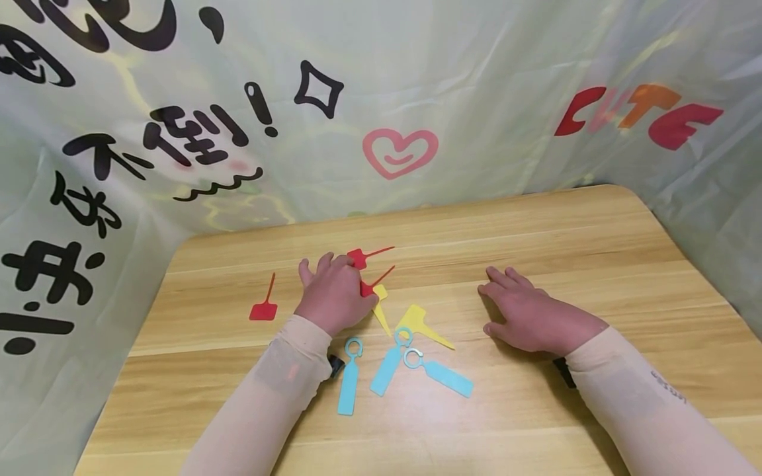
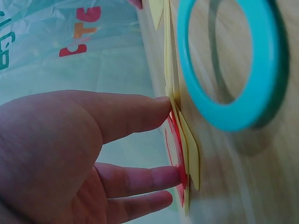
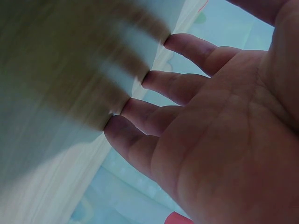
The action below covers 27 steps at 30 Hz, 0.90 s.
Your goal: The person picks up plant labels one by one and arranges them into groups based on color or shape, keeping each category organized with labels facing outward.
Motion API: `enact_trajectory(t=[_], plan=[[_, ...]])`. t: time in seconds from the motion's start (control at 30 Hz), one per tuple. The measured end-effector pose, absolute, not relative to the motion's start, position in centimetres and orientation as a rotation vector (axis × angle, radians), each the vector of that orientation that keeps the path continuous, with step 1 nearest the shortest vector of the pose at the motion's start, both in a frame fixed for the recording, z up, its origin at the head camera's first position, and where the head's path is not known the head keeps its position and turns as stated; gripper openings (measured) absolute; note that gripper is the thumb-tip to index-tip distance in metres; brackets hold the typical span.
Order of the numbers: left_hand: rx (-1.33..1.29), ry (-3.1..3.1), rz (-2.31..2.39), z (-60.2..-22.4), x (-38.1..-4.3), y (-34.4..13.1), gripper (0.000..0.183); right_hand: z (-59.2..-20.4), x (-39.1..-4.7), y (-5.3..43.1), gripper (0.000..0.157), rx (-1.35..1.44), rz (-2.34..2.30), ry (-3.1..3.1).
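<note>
My left hand (image 1: pixel 336 294) is spread over the tags left of the table's middle, its thumb and fingertips touching the pile. Partly under it lie two red thin-stemmed tags (image 1: pixel 358 258); the hand covers part of the nearer one. Beside the thumb is a narrow yellow plant label (image 1: pixel 381 311), with a wider T-shaped yellow label (image 1: pixel 415 320) to its right. In the left wrist view, a red tag (image 2: pixel 177 140) and yellow labels (image 2: pixel 190 151) lie at the fingertips. My right hand (image 1: pixel 536 317) rests its fingertips on bare wood, away from the tags, holding nothing.
Three blue ring-ended tags (image 1: pixel 348 387) lie nearer me, two of them touching or overlapping by the wide yellow label. Another red tag (image 1: pixel 264 311) lies alone left of my left hand. A printed curtain (image 1: pixel 476 99) hangs behind the wooden table (image 1: pixel 595 231).
</note>
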<state>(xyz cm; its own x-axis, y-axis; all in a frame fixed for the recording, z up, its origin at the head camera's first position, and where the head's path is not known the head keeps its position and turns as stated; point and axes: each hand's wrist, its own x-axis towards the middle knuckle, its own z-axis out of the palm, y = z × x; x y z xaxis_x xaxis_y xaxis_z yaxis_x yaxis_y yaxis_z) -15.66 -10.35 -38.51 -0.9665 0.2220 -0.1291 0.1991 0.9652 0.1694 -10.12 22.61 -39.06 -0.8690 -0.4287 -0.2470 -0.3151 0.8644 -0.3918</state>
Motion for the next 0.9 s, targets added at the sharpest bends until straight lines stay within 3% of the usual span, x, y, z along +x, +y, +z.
enact_trajectory(t=[0.9], plan=[[0.329, 2.999, 0.222, -38.87, -15.94, -10.17, 0.043, -38.94, -10.15, 22.71, 0.062, -0.577, -0.495, 2.71]])
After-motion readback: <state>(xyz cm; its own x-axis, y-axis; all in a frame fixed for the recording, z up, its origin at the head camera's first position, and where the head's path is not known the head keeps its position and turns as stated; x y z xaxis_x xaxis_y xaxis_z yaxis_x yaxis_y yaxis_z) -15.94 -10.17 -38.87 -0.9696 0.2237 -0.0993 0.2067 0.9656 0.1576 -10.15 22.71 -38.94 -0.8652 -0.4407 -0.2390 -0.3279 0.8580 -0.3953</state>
